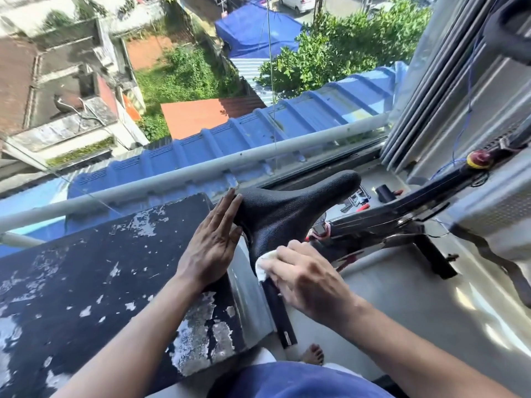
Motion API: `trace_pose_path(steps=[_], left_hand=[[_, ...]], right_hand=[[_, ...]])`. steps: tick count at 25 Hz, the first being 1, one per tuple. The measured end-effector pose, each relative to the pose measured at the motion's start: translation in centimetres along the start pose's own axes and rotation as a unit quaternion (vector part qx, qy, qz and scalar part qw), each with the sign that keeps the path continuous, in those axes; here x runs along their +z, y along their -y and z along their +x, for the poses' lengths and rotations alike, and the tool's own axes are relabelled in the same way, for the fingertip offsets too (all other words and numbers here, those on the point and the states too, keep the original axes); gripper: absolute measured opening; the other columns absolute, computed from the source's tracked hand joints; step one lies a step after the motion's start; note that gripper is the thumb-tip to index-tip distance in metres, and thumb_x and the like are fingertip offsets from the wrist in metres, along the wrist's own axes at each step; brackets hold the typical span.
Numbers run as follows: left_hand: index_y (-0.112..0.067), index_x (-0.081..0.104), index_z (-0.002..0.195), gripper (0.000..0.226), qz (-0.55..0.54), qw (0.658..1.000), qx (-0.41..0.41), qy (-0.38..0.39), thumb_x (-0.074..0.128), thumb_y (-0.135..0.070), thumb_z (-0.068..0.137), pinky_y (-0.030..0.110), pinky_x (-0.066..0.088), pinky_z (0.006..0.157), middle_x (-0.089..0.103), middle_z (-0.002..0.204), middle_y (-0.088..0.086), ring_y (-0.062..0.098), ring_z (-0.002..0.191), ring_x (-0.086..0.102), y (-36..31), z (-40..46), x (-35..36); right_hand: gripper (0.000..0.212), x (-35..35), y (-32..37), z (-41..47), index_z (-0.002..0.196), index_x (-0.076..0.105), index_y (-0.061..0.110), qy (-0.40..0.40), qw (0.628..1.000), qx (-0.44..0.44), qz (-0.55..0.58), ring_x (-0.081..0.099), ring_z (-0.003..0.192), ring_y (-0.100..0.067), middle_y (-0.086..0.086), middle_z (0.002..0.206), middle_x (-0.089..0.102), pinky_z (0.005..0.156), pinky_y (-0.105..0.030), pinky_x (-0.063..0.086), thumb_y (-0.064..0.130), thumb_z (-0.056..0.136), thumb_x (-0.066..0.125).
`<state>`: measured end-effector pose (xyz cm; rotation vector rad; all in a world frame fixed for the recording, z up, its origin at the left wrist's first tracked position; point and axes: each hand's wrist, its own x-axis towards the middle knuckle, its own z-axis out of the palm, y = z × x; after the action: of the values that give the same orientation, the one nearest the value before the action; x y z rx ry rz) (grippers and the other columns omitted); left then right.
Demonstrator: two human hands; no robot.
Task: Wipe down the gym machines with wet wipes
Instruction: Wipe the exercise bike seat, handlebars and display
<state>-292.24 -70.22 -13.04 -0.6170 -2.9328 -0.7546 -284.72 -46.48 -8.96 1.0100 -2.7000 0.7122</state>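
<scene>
A black textured bike saddle (pixel 293 202) stands in the middle of the head view, its narrow nose pointing right toward the window. My left hand (pixel 214 239) lies flat with straight fingers against the saddle's wide rear edge. My right hand (pixel 304 278) holds a crumpled white wet wipe (pixel 265 262) and presses it on the saddle's near side, just above the black seat post (pixel 280 314). The bike's black frame bar (pixel 402 208) runs right from under the saddle to a red and yellow knob (pixel 478 159).
A black slab with peeling paint (pixel 94 282) fills the left foreground next to the saddle. A grey rail (pixel 172 179) and a glass window lie beyond. A grey machine housing (pixel 494 205) is at right; the bike's base leg (pixel 436 259) stands on the glossy floor.
</scene>
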Motion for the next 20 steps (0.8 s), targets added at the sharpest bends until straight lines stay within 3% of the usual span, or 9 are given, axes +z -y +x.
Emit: trace_pose_path(steps=[4,8,13,17,18,20], left_hand=[[-0.031,0.016,0.165,0.064,-0.018,1.000,-0.016,0.004,0.043,-0.034,0.107,0.021,0.006,0.126,0.008,0.172,-0.016,0.000,0.157,0.006,-0.3,0.2,-0.2],[-0.040,0.015,0.162,0.065,-0.035,0.999,-0.021,0.007,0.045,-0.033,0.106,0.025,0.011,0.127,0.008,0.171,-0.021,-0.001,0.156,0.008,-0.4,0.0,-0.3],[-0.041,0.005,0.163,0.063,-0.005,0.999,-0.032,0.025,0.034,-0.041,0.107,0.030,0.011,0.127,-0.004,0.169,-0.026,-0.003,0.156,0.002,-0.4,0.2,-0.1],[-0.036,0.006,0.165,0.064,0.000,0.999,-0.030,0.022,0.031,-0.044,0.106,0.034,0.015,0.127,-0.005,0.170,-0.024,-0.002,0.156,0.003,-0.3,0.0,0.0],[-0.035,0.007,0.165,0.064,0.000,0.999,-0.031,0.021,0.031,-0.044,0.106,0.033,0.015,0.127,-0.005,0.170,-0.024,-0.002,0.156,0.004,-0.4,0.0,0.0],[-0.034,0.008,0.165,0.064,0.001,1.000,-0.024,0.017,0.030,-0.045,0.106,0.033,0.016,0.127,-0.003,0.171,-0.023,0.000,0.157,0.005,-0.4,0.0,0.0]], right_hand=[[0.016,-1.0,-4.0,2.9,0.096,0.069,0.012,-0.130,0.977,0.170,0.004,0.052,0.084,-0.023,-0.004,0.089,0.058,0.076,-0.039,0.053,0.017,0.101,0.056],[0.013,0.4,-0.9,2.5,0.092,0.067,0.014,-0.065,0.997,0.036,-0.014,0.048,0.081,-0.020,-0.002,0.087,0.056,0.077,-0.031,0.048,0.005,0.098,0.060],[0.012,-3.1,-9.1,3.1,0.089,0.069,0.005,-0.207,0.948,0.225,-0.085,0.053,0.078,-0.027,-0.011,0.083,0.064,0.069,-0.046,0.053,0.005,0.097,0.061],[0.019,0.7,-2.1,2.7,0.092,0.069,0.010,-0.114,0.990,0.075,-0.038,0.049,0.079,-0.021,-0.004,0.084,0.059,0.077,-0.031,0.048,0.008,0.101,0.053],[0.018,0.6,-2.7,2.5,0.092,0.069,0.010,-0.106,0.992,0.065,-0.036,0.050,0.080,-0.021,-0.004,0.084,0.060,0.077,-0.032,0.049,0.008,0.102,0.053],[0.017,-0.7,-6.8,3.1,0.094,0.070,0.008,-0.154,0.977,0.134,-0.057,0.054,0.080,-0.023,-0.006,0.085,0.063,0.075,-0.036,0.053,0.008,0.101,0.054]])
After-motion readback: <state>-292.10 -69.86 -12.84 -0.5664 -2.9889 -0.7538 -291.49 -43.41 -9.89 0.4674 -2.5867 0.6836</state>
